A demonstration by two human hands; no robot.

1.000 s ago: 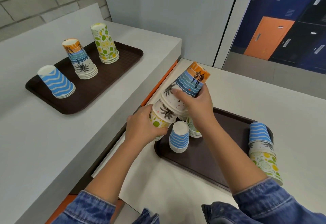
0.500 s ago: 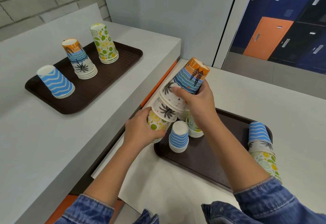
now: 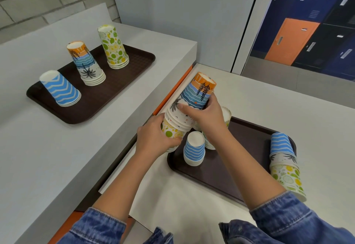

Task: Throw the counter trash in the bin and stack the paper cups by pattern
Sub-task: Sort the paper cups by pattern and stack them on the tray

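A tilted mixed stack of upside-down paper cups is held over the near brown tray (image 3: 249, 130). My right hand (image 3: 206, 116) grips its upper part, the palm-tree cups (image 3: 197, 93). My left hand (image 3: 153, 140) grips the lemon-print cup (image 3: 170, 131) at the stack's base. On the tray stand a blue-striped cup stack (image 3: 194, 149) and more cups partly hidden behind my right wrist. A second mixed stack (image 3: 284, 165) lies at the tray's right edge. On the far tray (image 3: 96, 97) stand sorted stacks: blue zigzag (image 3: 60, 89), palm-tree (image 3: 85, 64), lemon-print (image 3: 113, 47).
The far tray sits on a higher grey counter (image 3: 48, 157) to the left. The near tray lies on a lower white table (image 3: 192, 205), with an orange-edged gap between them. A grey wall and a glass panel with lockers behind it stand at the back.
The palm-tree cups in my right hand have slid down onto the lower cups, so the stack is shorter. My left hand stays on the lemon-print cup.
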